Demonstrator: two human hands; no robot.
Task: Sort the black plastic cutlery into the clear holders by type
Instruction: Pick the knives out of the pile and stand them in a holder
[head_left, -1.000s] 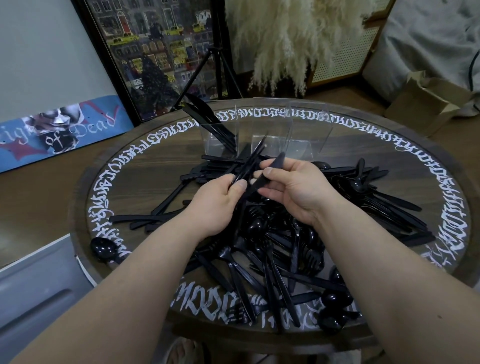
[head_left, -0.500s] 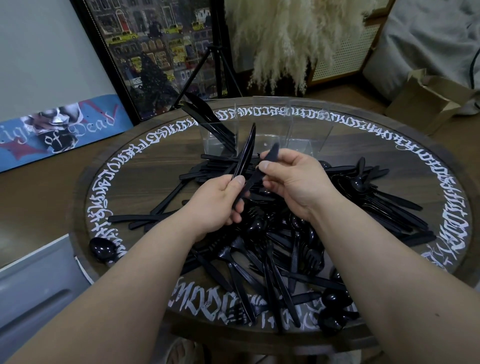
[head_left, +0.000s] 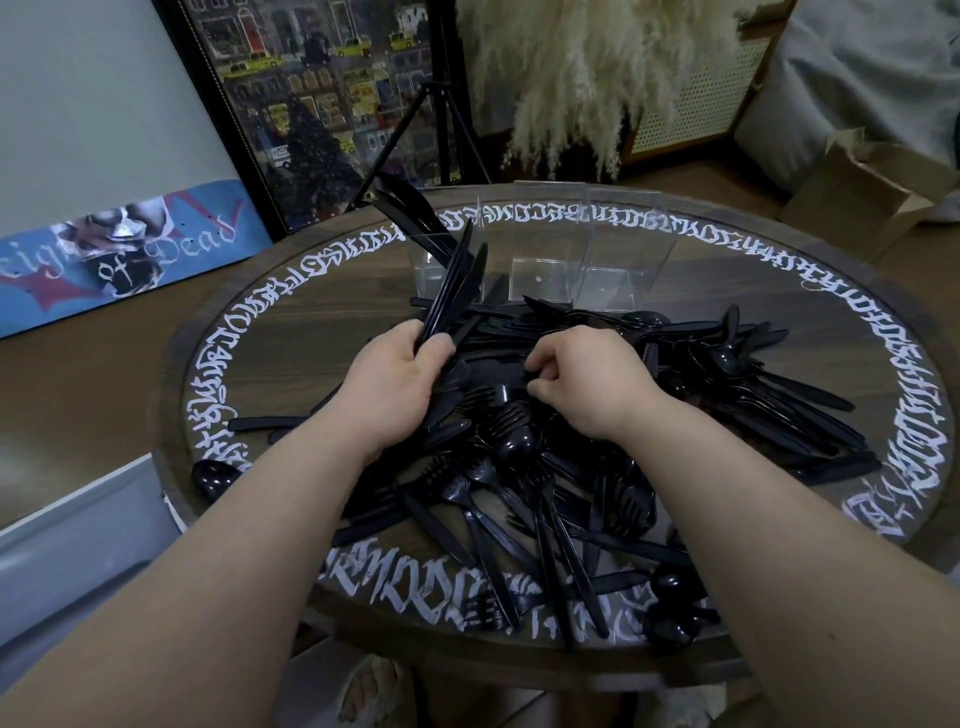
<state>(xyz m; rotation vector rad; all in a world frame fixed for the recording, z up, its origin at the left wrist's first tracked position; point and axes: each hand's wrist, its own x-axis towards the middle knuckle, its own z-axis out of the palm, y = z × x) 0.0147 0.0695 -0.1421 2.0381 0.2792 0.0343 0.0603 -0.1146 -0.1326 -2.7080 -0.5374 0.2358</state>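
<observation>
Left hand (head_left: 392, 382) is gripping a little bundle of black knives (head_left: 452, 283), blades pointing up toward the clear holders (head_left: 540, 254) at the table's (head_left: 311, 322) far side. Right hand (head_left: 587, 382) is down in the cutlery pile (head_left: 545, 467) just in front of those holders, fingers curled in, pinching at a piece

**Hands at work in a heap of black cutlery**

The left hand (head_left: 387, 387) grips a bundle of black knives (head_left: 453, 280), blades pointing up and away. The right hand (head_left: 587, 382), fingers curled, pinches at the cutlery pile (head_left: 545, 467) spread over the round lettered table (head_left: 291, 322). Three clear holders (head_left: 540, 249) stand at the far side; the leftmost holds knives.
</observation>
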